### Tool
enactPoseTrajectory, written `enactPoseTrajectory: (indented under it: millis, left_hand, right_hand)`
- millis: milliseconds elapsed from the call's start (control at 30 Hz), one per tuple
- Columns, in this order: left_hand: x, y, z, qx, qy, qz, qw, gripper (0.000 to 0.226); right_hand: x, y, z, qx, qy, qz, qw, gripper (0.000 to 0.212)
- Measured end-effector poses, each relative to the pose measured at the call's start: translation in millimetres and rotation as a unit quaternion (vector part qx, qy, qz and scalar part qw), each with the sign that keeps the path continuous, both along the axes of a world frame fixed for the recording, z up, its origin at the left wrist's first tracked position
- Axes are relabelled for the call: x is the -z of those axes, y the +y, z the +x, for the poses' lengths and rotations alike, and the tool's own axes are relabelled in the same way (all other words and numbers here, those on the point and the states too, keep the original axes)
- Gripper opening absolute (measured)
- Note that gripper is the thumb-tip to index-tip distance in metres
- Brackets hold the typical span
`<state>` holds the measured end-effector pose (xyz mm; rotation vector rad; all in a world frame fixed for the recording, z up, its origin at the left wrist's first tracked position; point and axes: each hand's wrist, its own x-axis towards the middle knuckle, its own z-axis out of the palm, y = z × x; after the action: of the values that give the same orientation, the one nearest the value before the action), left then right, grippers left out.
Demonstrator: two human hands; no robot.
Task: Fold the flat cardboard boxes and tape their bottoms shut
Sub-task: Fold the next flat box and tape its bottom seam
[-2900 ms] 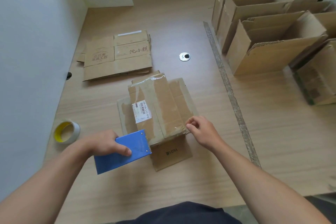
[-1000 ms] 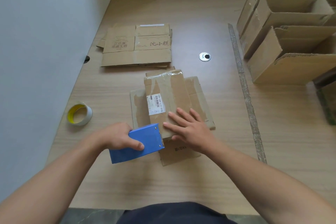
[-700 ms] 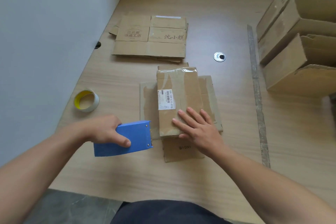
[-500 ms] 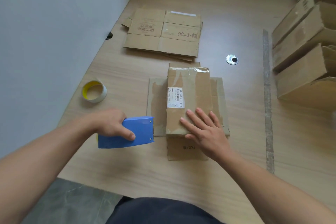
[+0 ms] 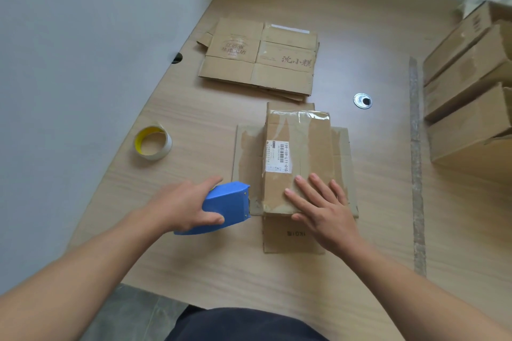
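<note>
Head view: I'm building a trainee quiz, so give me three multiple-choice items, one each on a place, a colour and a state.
1. Where is the tape roll?
A) left of the taped box
B) on the flat stack
C) inside an open box

2. What colour is the dispenser in the left hand?
A) red
B) blue
C) green

3. How is the right hand?
A) gripping the roll
B) curled in the air
C) flat on the taped box

Answers:
1 A, it lies on the desk near the wall.
2 B, its shell is plainly blue.
3 C, straight fingers press the box's near end.
</note>
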<state>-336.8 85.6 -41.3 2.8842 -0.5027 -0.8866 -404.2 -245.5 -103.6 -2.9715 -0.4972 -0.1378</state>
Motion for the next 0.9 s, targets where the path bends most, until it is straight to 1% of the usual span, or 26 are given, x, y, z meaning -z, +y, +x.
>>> enactPoseTrajectory:
  millis: [100,233,400,600,700,800,900]
  left_hand:
    - [0.5,-2.8,-2.1,0.011,-0.024,0.006,1.000,0.093]
    - [5.4,0.7,-3.7,0.027,-0.042,-0.040,0.998,0.086]
    - [7.5,-1.5,-2.1,0.037,-0.050,-0.067,0.996,0.085]
    - [11.6,-5.6,1.7,0.064,-0.015,-0.049,0.997,0.081]
    - [10.4,-5.7,1.9,0.050,0.003,-0.035,0.998,0.079]
    - [7.2,-12.9,2.8,0.029,-0.002,-0.025,0.999,0.079]
    - [3.9,-22.0,5.3,0.027,-0.017,-0.011,0.999,0.076]
  right_hand:
    - [0.3,-0.6,0.0,0.001,-0.002,0.001,1.000,0.049]
    - [0.3,-0.4,-0.5,0.002,-0.002,0.008,1.000,0.049]
    - [-1.0,0.0,-0.3,0.003,0.014,0.009,1.000,0.050]
    - [-4.2,0.1,0.2,0.004,0.031,0.010,0.999,0.050]
    - [-4.6,0.4,-0.4,0.005,0.035,0.011,0.999,0.050]
    - [-3.6,0.1,-0.6,0.003,0.038,0.009,0.999,0.050]
    - [-3.2,-1.0,0.0,0.001,0.043,0.010,0.999,0.050]
